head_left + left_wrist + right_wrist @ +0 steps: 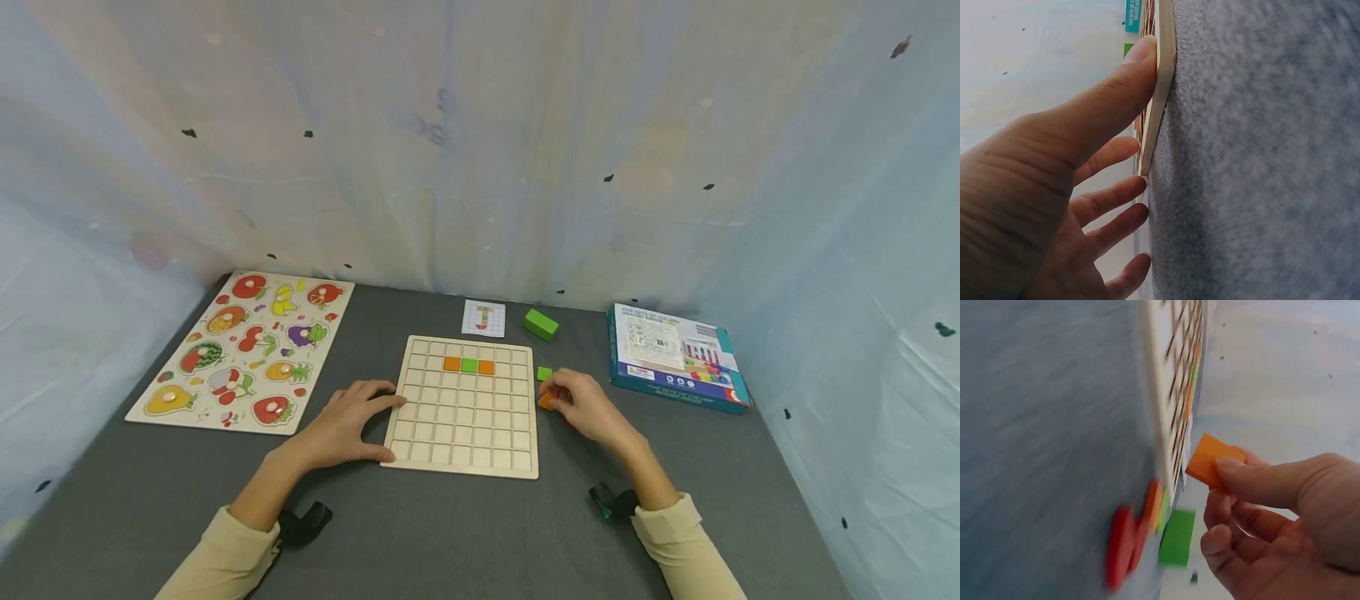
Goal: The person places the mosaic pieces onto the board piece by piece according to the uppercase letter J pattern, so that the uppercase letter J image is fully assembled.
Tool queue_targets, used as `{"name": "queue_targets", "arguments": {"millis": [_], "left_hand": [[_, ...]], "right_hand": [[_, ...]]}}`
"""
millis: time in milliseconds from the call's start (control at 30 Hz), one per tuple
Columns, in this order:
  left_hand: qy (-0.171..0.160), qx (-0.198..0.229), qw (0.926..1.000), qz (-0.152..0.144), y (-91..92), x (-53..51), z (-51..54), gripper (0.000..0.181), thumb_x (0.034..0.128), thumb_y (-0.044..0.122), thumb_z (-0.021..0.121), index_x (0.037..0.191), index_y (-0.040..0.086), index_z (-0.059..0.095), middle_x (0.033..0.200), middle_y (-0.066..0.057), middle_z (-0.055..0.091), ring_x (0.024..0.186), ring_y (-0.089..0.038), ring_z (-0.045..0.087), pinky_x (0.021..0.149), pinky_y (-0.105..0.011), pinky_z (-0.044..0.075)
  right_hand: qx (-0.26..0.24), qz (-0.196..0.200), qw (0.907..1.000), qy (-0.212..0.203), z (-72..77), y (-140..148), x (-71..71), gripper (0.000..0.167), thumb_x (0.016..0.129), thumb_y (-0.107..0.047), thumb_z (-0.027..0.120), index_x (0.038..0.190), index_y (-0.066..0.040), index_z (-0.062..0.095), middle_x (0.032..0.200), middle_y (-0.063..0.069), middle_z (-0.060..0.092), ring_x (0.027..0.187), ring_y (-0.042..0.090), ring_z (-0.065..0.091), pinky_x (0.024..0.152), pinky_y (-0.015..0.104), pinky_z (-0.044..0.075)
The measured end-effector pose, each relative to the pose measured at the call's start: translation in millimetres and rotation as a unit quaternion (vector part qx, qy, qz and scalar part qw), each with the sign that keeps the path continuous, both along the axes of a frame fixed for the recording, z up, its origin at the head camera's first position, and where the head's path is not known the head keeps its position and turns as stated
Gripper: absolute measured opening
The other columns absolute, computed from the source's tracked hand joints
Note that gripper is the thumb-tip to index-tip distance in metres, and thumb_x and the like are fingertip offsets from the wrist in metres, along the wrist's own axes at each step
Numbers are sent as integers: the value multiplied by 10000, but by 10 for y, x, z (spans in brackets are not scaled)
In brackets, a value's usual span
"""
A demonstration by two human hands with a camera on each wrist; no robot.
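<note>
A wooden grid board [442,435] lies on the dark table between the hands. Two orange tiles [452,364] with a green tile [469,366] between them sit in a row near its top. At the board's left edge, the left hand [341,427] rests with fingers spread, its thumb and index fingertip touching the rim. Just off the right edge, the right hand [581,404] pinches an orange square tile [1213,459] between thumb and fingers. Under it in the right wrist view lie red pieces [1121,547], another orange tile [1151,506] and a blurred green tile [1162,512].
Behind the board are a small pattern card [483,318] and a green block [541,325]. A fruit puzzle board [240,354] occupies the left side, and a teal-edged box [675,358] lies at the right. Pale sheeting [480,167] hangs around the table.
</note>
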State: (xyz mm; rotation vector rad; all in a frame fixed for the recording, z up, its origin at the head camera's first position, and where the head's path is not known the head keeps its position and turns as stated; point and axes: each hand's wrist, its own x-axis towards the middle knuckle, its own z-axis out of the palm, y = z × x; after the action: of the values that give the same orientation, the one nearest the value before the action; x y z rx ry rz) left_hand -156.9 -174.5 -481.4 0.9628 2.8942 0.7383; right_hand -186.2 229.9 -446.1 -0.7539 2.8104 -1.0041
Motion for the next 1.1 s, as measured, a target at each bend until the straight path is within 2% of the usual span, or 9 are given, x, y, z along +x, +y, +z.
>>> {"name": "queue_targets", "arguments": {"millis": [200,467,733,1100], "left_hand": [[-7,10,10000,-10,-6,-5,-5,808,721,558,834,1373,141,604,1409,-133,484,1294,-351,424,963,-630,325],[-53,-40,10000,3,-4,-8,3,821,712,557,842,1380,146,599,1417,-135,479,1298,-345,419,968,-624,322],[-48,-11,10000,2,-6,-1,2,819,714,569,833,1373,141,605,1410,-134,486,1292,-351,426,962,-627,328],[-53,36,10000,-16,-5,-2,12,805,719,547,843,1372,141,605,1410,-136,486,1296,-349,421,978,-629,313]], "right_hand": [[-533,546,9965,-353,67,-363,-222,142,925,44,653,1054,9,699,970,66,655,827,180,547,737,336,474],[-579,1041,9915,-520,41,-830,-462,176,921,77,634,1082,33,687,964,120,657,827,197,565,746,326,483],[-272,1040,9919,-680,-17,-1078,-608,186,928,80,610,1080,4,686,896,92,615,779,181,507,716,292,441],[81,839,9948,-565,-60,-1133,-605,168,923,78,635,1031,-33,699,888,53,625,784,181,524,722,303,450]]}}
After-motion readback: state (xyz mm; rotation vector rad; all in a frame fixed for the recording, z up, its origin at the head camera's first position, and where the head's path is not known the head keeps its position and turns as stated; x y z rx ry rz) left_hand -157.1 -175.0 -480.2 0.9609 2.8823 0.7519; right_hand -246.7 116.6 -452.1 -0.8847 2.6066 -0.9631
